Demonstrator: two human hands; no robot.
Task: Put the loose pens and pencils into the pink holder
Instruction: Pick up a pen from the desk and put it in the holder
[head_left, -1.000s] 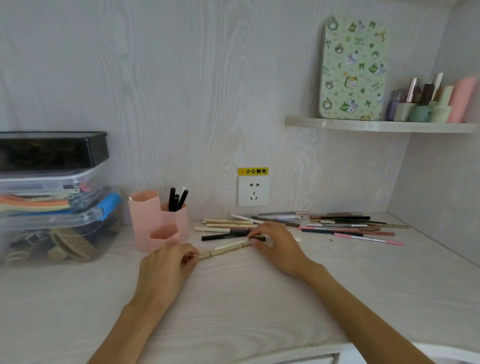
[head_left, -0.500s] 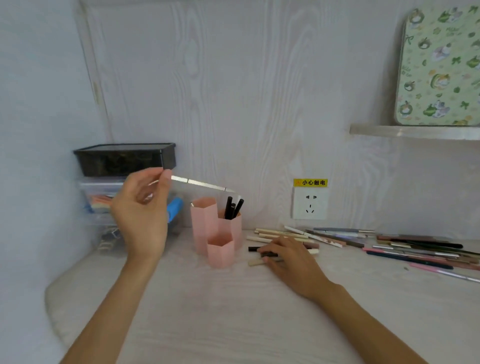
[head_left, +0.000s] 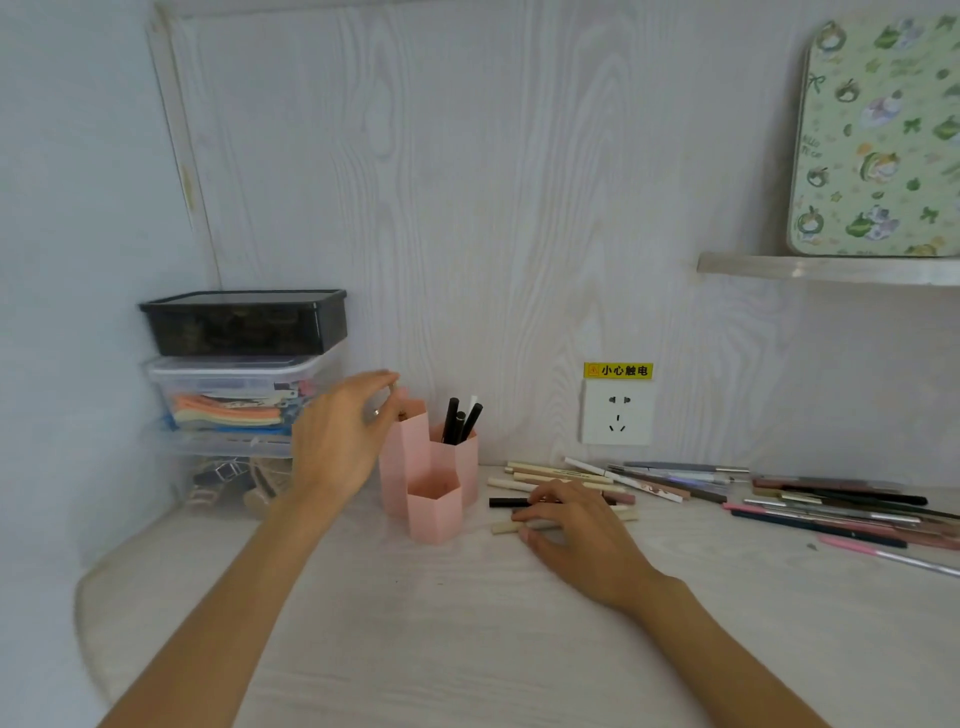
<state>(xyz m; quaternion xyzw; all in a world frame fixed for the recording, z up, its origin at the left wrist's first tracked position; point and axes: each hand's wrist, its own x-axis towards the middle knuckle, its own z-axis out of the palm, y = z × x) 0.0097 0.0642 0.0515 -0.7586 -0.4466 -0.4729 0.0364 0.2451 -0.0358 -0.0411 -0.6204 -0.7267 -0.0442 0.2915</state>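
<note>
Centrally, item one: pink holder (head_left: 434, 483), three hexagonal compartments of differing height, upright on the white desk (head_left: 467, 639); taken as the reference for all that follows.

- Right-rear compartment of the holder: black pens (head_left: 460, 422) and one white one, standing tilted.
- Tallest, left-rear compartment: a thin pencil (head_left: 399, 402), only its top end showing above the rim, held at that end by the left hand (head_left: 340, 441); fingers curled, thumb and fingertips pinching it. The hand sits just left of the holder and partly in front of it.
- Just right of the holder: right hand (head_left: 576, 525), palm down on the desk, fingers bent over a cream pencil (head_left: 506, 528) and a black pen (head_left: 509, 502); whether it truly grips either cannot be told.
- Farther right of the holder: loose pens and pencils (head_left: 831, 512) scattered along the desk, cream, black, pink, grey and dark blue.
- Right of the holder, on the wall: socket (head_left: 617, 418) beneath a yellow warning label (head_left: 618, 370).
- Left of the holder: stacked storage boxes (head_left: 244, 395), clear below, dark one on top.
- Above and far right of the holder: shelf (head_left: 831, 270) bearing a green patterned tin (head_left: 878, 140).
</note>
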